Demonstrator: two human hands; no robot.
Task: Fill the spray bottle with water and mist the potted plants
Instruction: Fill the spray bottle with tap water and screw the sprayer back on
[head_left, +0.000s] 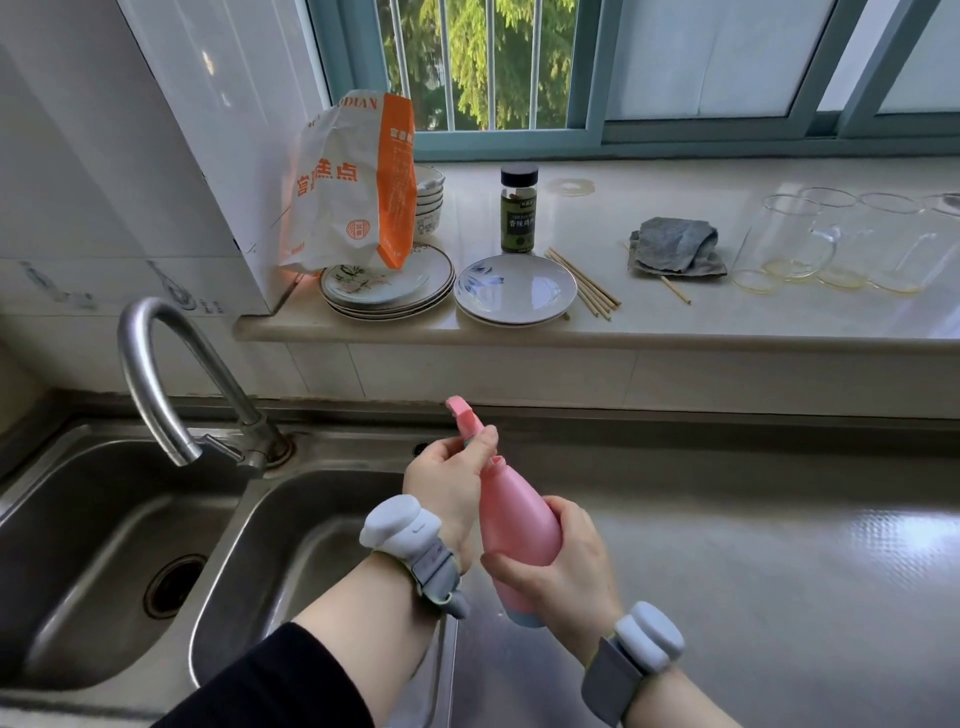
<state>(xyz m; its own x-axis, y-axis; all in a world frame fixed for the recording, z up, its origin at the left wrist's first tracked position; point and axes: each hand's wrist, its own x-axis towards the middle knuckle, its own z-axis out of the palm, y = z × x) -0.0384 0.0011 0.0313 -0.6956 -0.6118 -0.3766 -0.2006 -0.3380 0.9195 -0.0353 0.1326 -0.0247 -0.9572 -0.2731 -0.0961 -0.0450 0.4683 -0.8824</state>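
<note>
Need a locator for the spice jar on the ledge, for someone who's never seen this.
Start at the pale stone window ledge above the steel sink. Behind the blue-flowered white plate stands a small glass spice jar: the only upright thing with a black cap and dark green label.

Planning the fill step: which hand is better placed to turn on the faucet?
Left. The left hand, holding the spray head, is nearer the faucet; the right hand grips the pink bottle body farther away.

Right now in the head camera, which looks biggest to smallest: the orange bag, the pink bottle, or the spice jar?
1. Orange bag.
2. Pink bottle, though it is nearer the camera, so its true size against the bag is unsure.
3. Spice jar, clearly smallest.
</note>
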